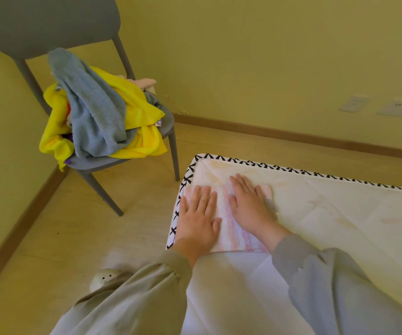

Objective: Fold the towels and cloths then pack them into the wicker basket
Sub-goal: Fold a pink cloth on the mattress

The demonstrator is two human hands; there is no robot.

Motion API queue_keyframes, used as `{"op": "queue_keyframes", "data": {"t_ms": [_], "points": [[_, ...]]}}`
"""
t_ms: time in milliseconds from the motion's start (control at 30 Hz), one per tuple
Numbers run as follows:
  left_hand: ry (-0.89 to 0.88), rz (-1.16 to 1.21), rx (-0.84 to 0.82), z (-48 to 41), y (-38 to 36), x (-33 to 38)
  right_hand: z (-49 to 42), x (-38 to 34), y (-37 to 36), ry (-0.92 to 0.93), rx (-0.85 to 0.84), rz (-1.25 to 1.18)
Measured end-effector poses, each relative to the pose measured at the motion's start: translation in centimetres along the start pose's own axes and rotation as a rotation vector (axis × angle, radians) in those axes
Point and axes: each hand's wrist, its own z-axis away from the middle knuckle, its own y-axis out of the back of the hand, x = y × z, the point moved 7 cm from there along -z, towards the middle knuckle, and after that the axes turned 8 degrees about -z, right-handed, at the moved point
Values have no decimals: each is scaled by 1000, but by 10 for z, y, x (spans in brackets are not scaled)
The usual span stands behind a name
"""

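Note:
A pink and white striped towel [229,223] lies flat on the near left corner of the mattress [340,213]. My left hand [198,218] rests palm down on its left side, fingers spread. My right hand [252,204] presses flat on its right side, fingers apart. Neither hand grips anything. On the grey chair [91,163] to the left sits a heap of cloths: a grey-blue towel [93,110] draped over a yellow cloth [141,112], with a pale pink cloth [144,82] behind. No wicker basket is in view.
The mattress has a black and white patterned edge [183,189]. The chair stands in the room's corner against yellow walls. Wooden floor [134,213] lies between chair and mattress. A pale slipper [103,280] shows near my left sleeve. Wall sockets [398,108] sit at the right.

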Motion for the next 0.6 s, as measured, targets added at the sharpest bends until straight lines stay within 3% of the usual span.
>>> {"op": "queue_keyframes", "data": {"t_ms": [200, 433, 600], "points": [[11, -1, -6, -3, -9, -2, -32, -8, 13, 70, -18, 28], [12, 87, 101, 0, -1, -8, -59, -16, 9, -80, -362, -128], [80, 104, 27, -3, 11, -26, -49, -27, 14, -40, -489, -64]]}}
